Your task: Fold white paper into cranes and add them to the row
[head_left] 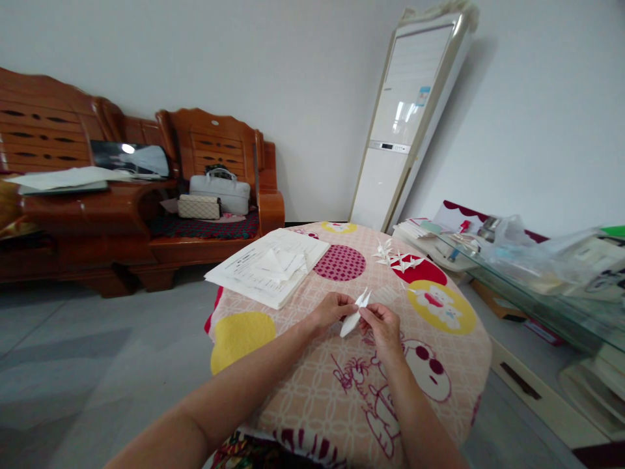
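Between my two hands, above the round table, is a small folded white paper crane [350, 322] with two narrow points facing away from me and a wider point towards me. My left hand [334, 309] pinches its left side between thumb and fingers. On the right side, my right hand [383, 322] pinches it the same way, its lower fingers curled beneath. Farther back on the table, several finished white paper cranes [401, 262] stand grouped. To the left lies a stack of printed paper [244, 273] with smaller white paper pieces [279, 264] on top.
A patterned cloth [312, 391] covers the round table. At right is a glass-topped stand [547, 306] with plastic bags and papers. Wooden chairs [215, 143] holding bags stand behind at left; a tall white air conditioner [390, 176] is by the wall.
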`<control>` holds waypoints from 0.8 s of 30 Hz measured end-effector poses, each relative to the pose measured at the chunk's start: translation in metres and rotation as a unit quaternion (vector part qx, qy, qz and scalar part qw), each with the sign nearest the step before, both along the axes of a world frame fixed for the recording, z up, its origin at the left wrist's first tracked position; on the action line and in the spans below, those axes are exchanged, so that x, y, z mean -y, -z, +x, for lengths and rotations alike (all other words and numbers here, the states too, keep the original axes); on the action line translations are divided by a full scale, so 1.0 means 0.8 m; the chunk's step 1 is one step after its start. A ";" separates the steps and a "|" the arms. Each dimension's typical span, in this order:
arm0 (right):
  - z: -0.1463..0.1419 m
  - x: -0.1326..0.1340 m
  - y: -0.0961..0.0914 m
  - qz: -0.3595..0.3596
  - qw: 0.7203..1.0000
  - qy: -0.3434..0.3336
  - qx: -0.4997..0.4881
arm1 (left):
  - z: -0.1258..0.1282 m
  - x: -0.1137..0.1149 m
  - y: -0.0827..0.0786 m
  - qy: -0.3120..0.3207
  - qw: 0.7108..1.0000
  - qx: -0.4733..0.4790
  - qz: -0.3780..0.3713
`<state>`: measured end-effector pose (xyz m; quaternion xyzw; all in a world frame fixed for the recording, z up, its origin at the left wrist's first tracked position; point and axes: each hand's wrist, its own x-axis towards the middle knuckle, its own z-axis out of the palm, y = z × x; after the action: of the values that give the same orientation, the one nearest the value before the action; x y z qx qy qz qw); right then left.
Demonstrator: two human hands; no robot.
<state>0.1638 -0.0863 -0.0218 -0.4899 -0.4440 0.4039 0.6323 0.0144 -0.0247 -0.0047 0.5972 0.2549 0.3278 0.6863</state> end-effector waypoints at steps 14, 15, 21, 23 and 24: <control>-0.005 0.006 -0.010 -0.015 1.000 -0.005 -0.015 | -0.005 0.004 -0.009 0.004 1.000 -0.026 0.007; -0.005 0.006 -0.011 -0.019 1.000 -0.002 -0.016 | -0.005 0.004 -0.010 0.008 1.000 -0.029 0.009; -0.006 0.009 -0.013 -0.044 0.999 -0.002 -0.012 | -0.003 0.002 -0.008 0.013 0.998 -0.059 0.025; -0.006 0.009 -0.013 -0.046 0.999 -0.007 -0.017 | -0.003 0.002 -0.008 0.011 0.997 -0.063 0.034; -0.006 0.009 -0.012 -0.046 0.999 -0.007 -0.019 | -0.003 0.002 -0.008 0.011 0.997 -0.065 0.041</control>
<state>0.1589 -0.0938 -0.0122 -0.5073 -0.4160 0.4373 0.6151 0.0123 -0.0267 0.0015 0.6474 0.2782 0.2909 0.6472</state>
